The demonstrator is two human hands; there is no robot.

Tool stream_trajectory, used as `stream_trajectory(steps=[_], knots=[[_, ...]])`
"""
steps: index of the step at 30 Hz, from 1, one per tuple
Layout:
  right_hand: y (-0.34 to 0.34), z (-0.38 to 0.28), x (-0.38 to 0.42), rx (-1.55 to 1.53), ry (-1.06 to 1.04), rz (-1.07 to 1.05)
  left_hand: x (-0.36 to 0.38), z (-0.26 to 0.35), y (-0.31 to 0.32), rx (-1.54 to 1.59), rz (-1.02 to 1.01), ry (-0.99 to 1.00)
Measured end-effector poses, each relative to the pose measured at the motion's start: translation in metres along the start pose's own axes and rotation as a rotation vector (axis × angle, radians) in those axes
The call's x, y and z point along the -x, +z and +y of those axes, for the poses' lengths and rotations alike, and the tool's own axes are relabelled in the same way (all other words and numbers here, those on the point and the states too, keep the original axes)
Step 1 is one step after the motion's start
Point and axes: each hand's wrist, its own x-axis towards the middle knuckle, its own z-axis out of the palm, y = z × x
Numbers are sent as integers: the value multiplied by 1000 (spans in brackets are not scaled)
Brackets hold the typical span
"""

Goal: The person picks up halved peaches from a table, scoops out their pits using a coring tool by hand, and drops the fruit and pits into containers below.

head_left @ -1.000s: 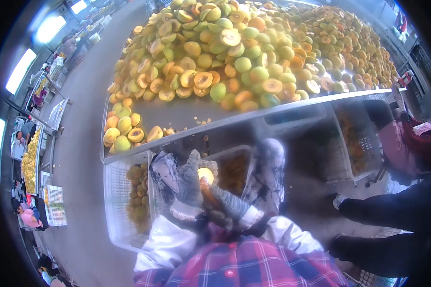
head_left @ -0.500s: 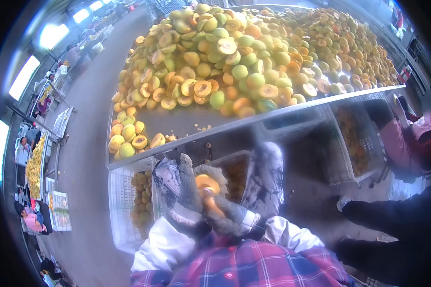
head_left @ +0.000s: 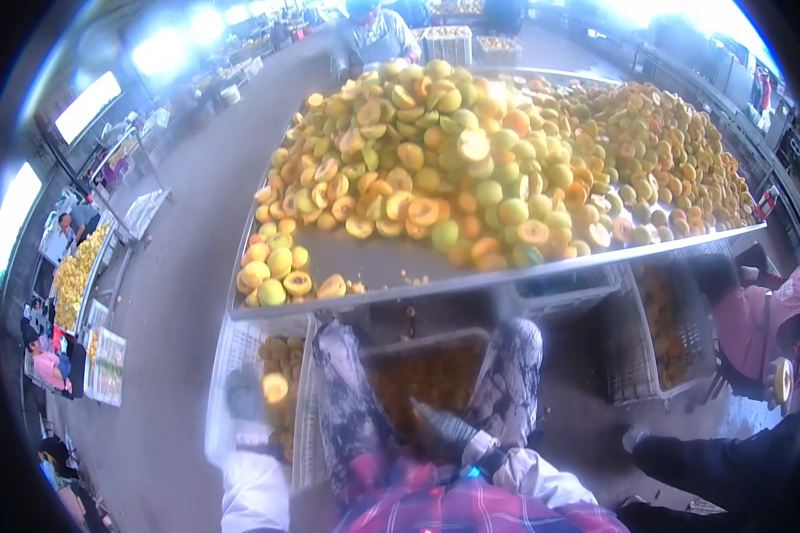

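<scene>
My left hand (head_left: 244, 395), in a dark glove, is low on the left over a white crate (head_left: 218, 391) of fruit. A bright yellow peach half (head_left: 276, 387) is right at its fingers; blur hides whether they grip it. My right hand (head_left: 444, 424), also gloved, is in front of my lap above a second crate (head_left: 427, 339) between my knees. Its fingers are drawn together and point up and left, around something I cannot make out. Before me, a metal-edged table (head_left: 356, 258) bears a big heap of whole and halved peaches (head_left: 418, 160).
A small group of peaches (head_left: 276, 266) lies at the table's near left corner. More crates (head_left: 658, 329) stand beneath the table on the right. A person in pink (head_left: 760, 329) sits at the right, with a peach half (head_left: 780, 382) in hand. Another person (head_left: 378, 40) is behind the heap.
My left hand has moved from my lap out to the left crate, and a peach half has come with it. My right hand stays near my lap, slightly to the right. The view has tilted up.
</scene>
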Motion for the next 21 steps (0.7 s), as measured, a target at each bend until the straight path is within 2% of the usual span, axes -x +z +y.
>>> stream_trajectory(steps=[1, 2, 3, 4, 5, 6, 7, 8, 10, 12, 13, 15, 19, 21], knots=[[-34, 31, -40, 261, -214, 102, -1, 30, -66, 227, 288, -288], [-52, 44, -65, 513, -420, 217, -22, 49, -96, 327, 276, -268], [-37, 29, -53, 512, -421, 224, -38, 74, -111, 484, 313, -153], [-2, 3, -24, 356, -135, 231, -54, 107, -126, 642, 349, -42], [17, -19, -7, 196, 144, 232, -64, 172, -168, 1022, 233, -69], [21, -25, -4, 182, 147, 195, -77, 226, -201, 1397, 106, -93], [16, -24, -5, 199, 65, 168, -111, 243, -170, 946, 346, 347], [13, -22, -7, 214, 7, 159, -147, 278, -158, 704, 431, 534], [6, -26, -8, 234, -68, 173, -179, 354, -175, 564, 151, 557], [6, -32, -6, 237, -97, 187, -212, 408, -151, 457, -48, 569], [6, -36, -9, 228, -108, 195, -214, 425, -143, 458, -50, 574], [6, -38, -8, 243, -118, 210, -212, 449, -128, 230, -168, 620], [8, -40, -11, 254, -151, 217, -203, 450, -111, 340, -251, 649], [9, -41, -10, 268, -166, 224, -192, 442, -89, 411, -92, 700]])
